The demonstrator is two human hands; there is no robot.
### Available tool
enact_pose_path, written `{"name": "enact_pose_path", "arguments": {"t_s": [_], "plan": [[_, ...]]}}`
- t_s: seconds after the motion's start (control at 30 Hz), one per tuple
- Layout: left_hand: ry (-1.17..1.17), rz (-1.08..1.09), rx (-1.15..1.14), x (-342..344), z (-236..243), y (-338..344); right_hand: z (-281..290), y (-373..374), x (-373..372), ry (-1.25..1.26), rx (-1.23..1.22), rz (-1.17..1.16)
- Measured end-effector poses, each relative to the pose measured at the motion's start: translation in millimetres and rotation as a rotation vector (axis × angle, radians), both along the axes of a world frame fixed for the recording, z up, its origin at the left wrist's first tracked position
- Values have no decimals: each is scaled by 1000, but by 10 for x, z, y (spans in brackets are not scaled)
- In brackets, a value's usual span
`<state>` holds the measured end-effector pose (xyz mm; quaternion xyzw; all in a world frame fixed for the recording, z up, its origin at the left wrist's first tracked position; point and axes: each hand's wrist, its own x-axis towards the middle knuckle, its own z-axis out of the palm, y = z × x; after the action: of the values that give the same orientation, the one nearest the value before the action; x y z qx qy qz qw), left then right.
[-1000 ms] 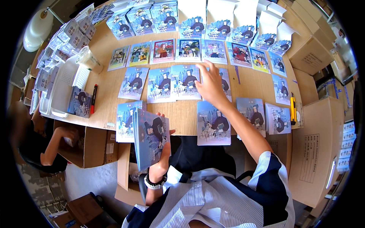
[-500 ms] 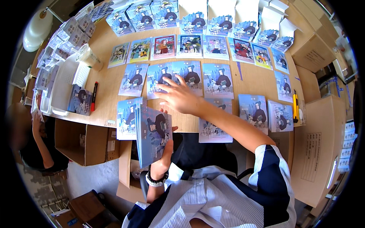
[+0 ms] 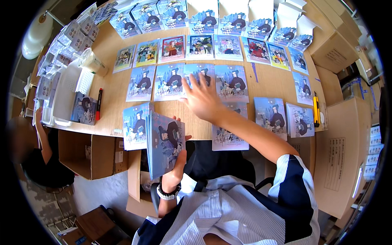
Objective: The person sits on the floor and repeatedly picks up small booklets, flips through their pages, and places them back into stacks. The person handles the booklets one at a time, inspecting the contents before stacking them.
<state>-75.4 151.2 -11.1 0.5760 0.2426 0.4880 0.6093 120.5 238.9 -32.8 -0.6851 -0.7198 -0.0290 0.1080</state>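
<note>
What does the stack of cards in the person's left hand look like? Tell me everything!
The stack of cards is a thin bundle of flat, glossy blue sheets, each seemingly printed with a dark-clothed cartoon figure. The left hand holds it upright, tilted slightly, by its right edge, at the table's near edge, beside another card pile.

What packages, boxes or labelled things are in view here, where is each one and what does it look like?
Stack of blue illustrated booklets: upright in the left hand, at the table's near edge.
Open brown cardboard box: under the table, left.
Closed brown cardboard box with a printed panel: right.
White folded cartons: far edge.
Right hand: over the blue cards.
</note>
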Motion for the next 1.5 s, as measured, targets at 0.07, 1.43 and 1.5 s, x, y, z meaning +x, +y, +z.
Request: {"name": "enact_pose_path", "arguments": {"t_s": [0.07,1.43,1.5], "plan": [[3,38,-65,12,-40,1,10,-96,142,10,24,-20],[46,-63,-42,65,15,-148,563,-556,451,495,49,227],[60,-97,-59,98,3,-116,799,-844,252,898,-47,465]]}}
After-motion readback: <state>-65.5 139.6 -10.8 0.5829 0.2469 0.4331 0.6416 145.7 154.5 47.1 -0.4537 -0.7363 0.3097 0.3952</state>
